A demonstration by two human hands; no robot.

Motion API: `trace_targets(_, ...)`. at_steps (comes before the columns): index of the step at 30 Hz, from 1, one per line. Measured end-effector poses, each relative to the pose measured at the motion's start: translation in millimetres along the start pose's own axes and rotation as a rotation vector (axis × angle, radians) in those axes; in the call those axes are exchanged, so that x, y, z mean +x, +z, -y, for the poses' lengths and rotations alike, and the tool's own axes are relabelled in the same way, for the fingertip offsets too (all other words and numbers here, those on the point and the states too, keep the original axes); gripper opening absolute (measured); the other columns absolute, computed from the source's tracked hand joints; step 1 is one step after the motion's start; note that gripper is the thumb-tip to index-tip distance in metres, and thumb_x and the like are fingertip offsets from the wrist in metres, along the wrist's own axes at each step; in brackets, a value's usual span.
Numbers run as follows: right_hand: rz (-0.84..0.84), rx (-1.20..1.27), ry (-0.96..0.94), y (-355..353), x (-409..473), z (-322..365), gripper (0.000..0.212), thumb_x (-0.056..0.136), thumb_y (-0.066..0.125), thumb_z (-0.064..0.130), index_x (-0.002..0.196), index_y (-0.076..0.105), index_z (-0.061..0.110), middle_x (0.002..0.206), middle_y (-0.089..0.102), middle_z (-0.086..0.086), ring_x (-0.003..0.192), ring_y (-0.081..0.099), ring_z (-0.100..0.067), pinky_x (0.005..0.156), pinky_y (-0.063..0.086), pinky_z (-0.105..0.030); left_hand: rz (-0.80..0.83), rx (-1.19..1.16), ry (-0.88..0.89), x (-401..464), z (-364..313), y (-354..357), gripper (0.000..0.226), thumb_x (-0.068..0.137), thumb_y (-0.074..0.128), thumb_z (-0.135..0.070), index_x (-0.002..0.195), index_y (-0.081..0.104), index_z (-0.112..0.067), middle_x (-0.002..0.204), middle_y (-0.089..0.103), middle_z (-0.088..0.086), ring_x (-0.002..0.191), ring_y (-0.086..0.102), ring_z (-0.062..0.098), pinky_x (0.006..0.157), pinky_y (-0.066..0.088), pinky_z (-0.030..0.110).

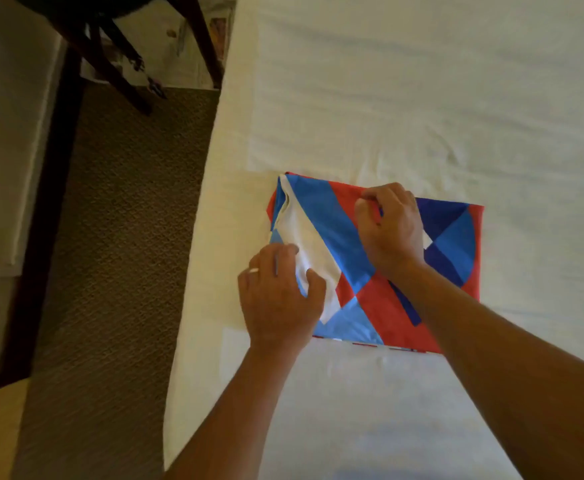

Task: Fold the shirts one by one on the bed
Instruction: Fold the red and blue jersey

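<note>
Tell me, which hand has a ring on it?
The left hand, gripping the shirt at its white patch near the bed's edge. The right hand shows no ring.

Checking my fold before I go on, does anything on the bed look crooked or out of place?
The red, blue and white patterned shirt lies skewed to the white bed's edge, and a white flap bunches at its left end under the left hand. Nothing looks damaged.

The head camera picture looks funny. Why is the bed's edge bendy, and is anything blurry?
Head view: the wide-angle lens bows the bed edge; the left hand and right hand on the shirt look slightly soft; the bed's top is bright and washed out; the chair corner is dark.
</note>
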State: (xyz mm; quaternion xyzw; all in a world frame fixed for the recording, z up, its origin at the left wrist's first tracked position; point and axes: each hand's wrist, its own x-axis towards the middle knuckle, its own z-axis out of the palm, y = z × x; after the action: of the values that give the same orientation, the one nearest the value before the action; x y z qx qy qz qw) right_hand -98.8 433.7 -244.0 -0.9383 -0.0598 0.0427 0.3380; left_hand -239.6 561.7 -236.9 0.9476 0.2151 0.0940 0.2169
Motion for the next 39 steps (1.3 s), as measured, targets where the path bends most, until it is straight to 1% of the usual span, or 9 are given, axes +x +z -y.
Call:
trace_targets(3, -0.014, -0.259, -0.161, -11.5, -22.1, -47.3, 0.039, 0.095, 0.051, 0.033, 0.120, 0.066, 0.008, 0.129, 0.061, -0.013, 0.113, 0.056, -0.038, 0.089, 0.050, -0.052, 0.111, 0.108, 0.230, 34.6, -13.9, 33.2, 0.049, 0.089, 0.057, -0.039, 0.127, 0.065, -0.009, 0.139, 0.060, 0.015, 0.125, 0.058, 0.036, 0.101, 0.046, 0.051)
trace_targets(7, 0.199, -0.488, -0.148, -22.8, -26.6, -78.7, 0.065, 0.099, 0.034, 0.054, 0.155, 0.035, 0.021, 0.164, 0.026, -0.012, 0.149, 0.028, -0.035, 0.109, 0.035, -0.055, 0.285, 0.333, 0.363, 66.1, 2.4, 68.9, 0.067, 0.100, 0.037, -0.058, 0.155, 0.042, -0.019, 0.163, 0.030, 0.018, 0.149, 0.030, 0.041, 0.119, 0.021, 0.059)
trace_targets(11, 0.253, -0.565, 0.016, -39.8, -26.1, -126.2, 0.072, 0.098, 0.021, 0.067, 0.160, 0.015, 0.031, 0.170, 0.004, -0.006, 0.155, 0.007, -0.027, 0.121, 0.017, -0.051, 0.336, 0.389, 0.275, 72.0, 25.6, 76.2, 0.077, 0.096, 0.027, -0.069, 0.162, 0.020, -0.029, 0.169, 0.012, 0.012, 0.154, 0.018, 0.038, 0.119, 0.019, 0.057)
trace_targets(15, 0.283, -0.584, 0.069, -49.8, -28.1, -141.3, 0.075, 0.099, 0.016, 0.068, 0.161, 0.005, 0.028, 0.170, -0.005, -0.005, 0.156, 0.000, -0.025, 0.123, 0.012, -0.051, 0.358, 0.396, 0.206, 71.5, 21.5, 72.8, 0.081, 0.095, 0.022, -0.071, 0.163, 0.009, -0.029, 0.171, 0.002, 0.008, 0.156, 0.008, 0.034, 0.121, 0.014, 0.056)
trace_targets(21, 0.140, -0.488, -0.074, -37.4, -75.4, -106.5, 0.066, 0.101, 0.033, 0.056, 0.155, 0.036, 0.018, 0.168, 0.013, -0.012, 0.154, 0.015, -0.030, 0.114, 0.025, -0.053, 0.299, 0.338, 0.289, 30.0, -8.0, 56.9, 0.077, 0.098, 0.038, -0.060, 0.162, 0.020, -0.021, 0.170, 0.009, 0.013, 0.156, 0.011, 0.032, 0.122, 0.007, 0.056)
trace_targets(26, 0.286, -0.559, -0.166, -25.8, -125.0, -118.6, 0.070, 0.101, 0.026, 0.063, 0.161, 0.018, 0.028, 0.170, 0.003, -0.006, 0.156, 0.007, -0.026, 0.120, 0.019, -0.051, 0.329, 0.388, 0.348, -37.8, 14.0, 50.5, 0.074, 0.098, 0.036, -0.063, 0.160, 0.030, -0.022, 0.168, 0.020, 0.012, 0.155, 0.019, 0.032, 0.120, 0.022, 0.058)
trace_targets(30, 0.291, -0.592, -0.235, -49.6, -125.9, -143.7, 0.072, 0.098, 0.029, 0.066, 0.159, 0.030, 0.026, 0.168, 0.015, -0.009, 0.154, 0.017, -0.028, 0.115, 0.025, -0.052, 0.361, 0.400, 0.386, -35.8, 27.7, 39.9, 0.076, 0.095, 0.038, -0.065, 0.157, 0.036, -0.021, 0.166, 0.025, 0.011, 0.153, 0.024, 0.033, 0.119, 0.024, 0.055)
trace_targets(35, 0.095, -0.434, -0.276, -62.3, -85.3, -133.1, 0.050, 0.098, 0.045, 0.045, 0.128, 0.063, 0.010, 0.139, 0.056, -0.013, 0.119, 0.054, -0.036, 0.090, 0.042, -0.048, 0.199, 0.291, 0.254, 1.4, -2.7, 37.0, 0.055, 0.087, 0.051, -0.050, 0.126, 0.061, -0.013, 0.135, 0.057, 0.010, 0.127, 0.051, 0.034, 0.100, 0.037, 0.052)
trace_targets(39, 0.125, -0.474, -0.180, -70.6, -25.7, -125.3, 0.047, 0.088, 0.051, 0.024, 0.131, 0.059, 0.008, 0.141, 0.052, -0.015, 0.120, 0.053, -0.038, 0.086, 0.046, -0.051, 0.200, 0.300, 0.303, 65.2, -14.8, 40.6, 0.057, 0.081, 0.056, -0.032, 0.134, 0.058, -0.011, 0.141, 0.053, 0.012, 0.131, 0.048, 0.036, 0.100, 0.038, 0.052)
